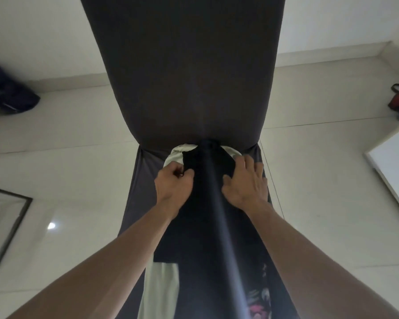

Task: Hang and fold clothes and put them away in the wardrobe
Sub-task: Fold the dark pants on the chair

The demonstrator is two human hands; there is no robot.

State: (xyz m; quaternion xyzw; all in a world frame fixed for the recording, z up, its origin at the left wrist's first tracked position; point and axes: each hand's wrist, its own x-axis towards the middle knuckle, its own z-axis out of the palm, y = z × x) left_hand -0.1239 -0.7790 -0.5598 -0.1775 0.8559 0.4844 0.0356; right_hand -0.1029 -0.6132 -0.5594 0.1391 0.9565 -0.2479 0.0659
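Here the left hand (174,183) pinches the edge of a black garment (207,203) draped at the picture's centre over a grey-covered surface (189,77) running toward twelve o'clock. The right hand (247,180) lies with loosely spread fingers on the garment's other side, gripping nothing. A pale cloth (171,157) shows beneath, a floral fabric (259,298) at five o'clock.

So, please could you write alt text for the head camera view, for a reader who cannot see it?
Seen from above, a person's left hand pinches a dark garment while the right hand rests flat on it, over a chair with a dark cover. Pale cloth lies underneath; a dark bag sits on the white floor.
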